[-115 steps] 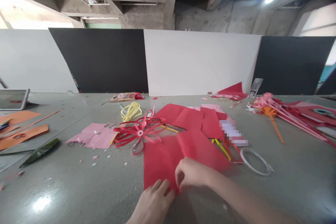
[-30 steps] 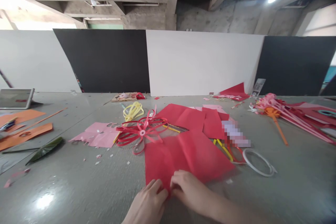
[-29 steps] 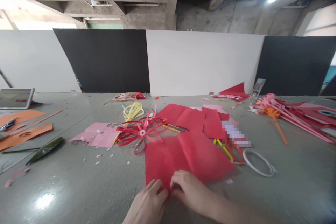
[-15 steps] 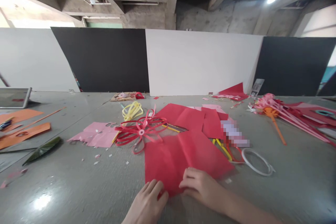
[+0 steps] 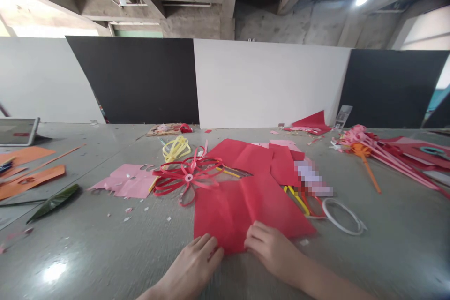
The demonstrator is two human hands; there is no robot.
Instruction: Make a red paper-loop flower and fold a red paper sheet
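Note:
A creased sheet of red paper (image 5: 239, 213) lies in front of me, its near edge between my two hands. My left hand (image 5: 197, 262) is closed on the near left part of that edge, fingers curled over the top. On the right part of the edge, my right hand (image 5: 269, 248) is closed too, with its fingertips pressed together on the sheet. Both thumbs are partly hidden. Just beyond the sheet's left corner sits a flower shape of looped red paper strips (image 5: 189, 177). More red paper (image 5: 242, 154) lies behind the sheet.
Left on the grey table (image 5: 140, 248) are torn pink paper (image 5: 131, 182), a green paper leaf (image 5: 56, 202), orange paper (image 5: 33, 180) and scraps. A yellow looped strip flower (image 5: 176, 149) stands behind. To the right lie a white wire coil (image 5: 342, 218) and pink paper flowers (image 5: 358, 136).
The sheet's near edge between my hands has shifted slightly away from me. My left hand has moved a little up with it, and my right hand has moved slightly.

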